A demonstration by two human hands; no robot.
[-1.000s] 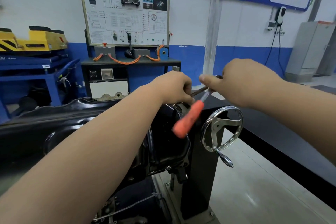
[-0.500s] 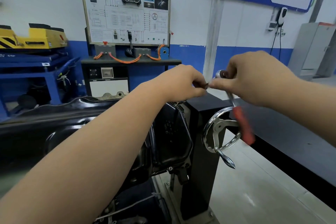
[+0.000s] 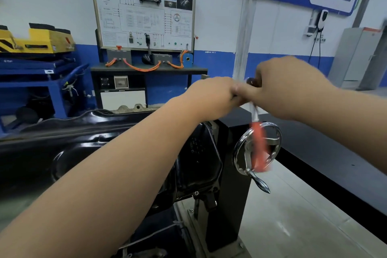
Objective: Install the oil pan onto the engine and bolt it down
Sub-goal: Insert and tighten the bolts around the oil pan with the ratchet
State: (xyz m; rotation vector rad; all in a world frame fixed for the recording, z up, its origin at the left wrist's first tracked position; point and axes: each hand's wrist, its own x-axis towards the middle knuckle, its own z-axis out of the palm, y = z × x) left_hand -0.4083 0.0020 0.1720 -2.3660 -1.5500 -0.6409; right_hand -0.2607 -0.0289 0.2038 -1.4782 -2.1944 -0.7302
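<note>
Right hand (image 3: 291, 88) is closed around the metal head end of a ratchet wrench (image 3: 258, 144), whose blurred orange handle hangs down in front of the chrome handwheel (image 3: 257, 148) on the black engine stand (image 3: 232, 174). Left hand (image 3: 213, 96) is curled shut and touches the right at the fingertips, pinching something too small and blurred to identify. Black oil pan (image 3: 94, 130) lies below both forearms, spanning the left and centre, its right end just beside the stand; a training panel (image 3: 144, 16) stands far behind.
</note>
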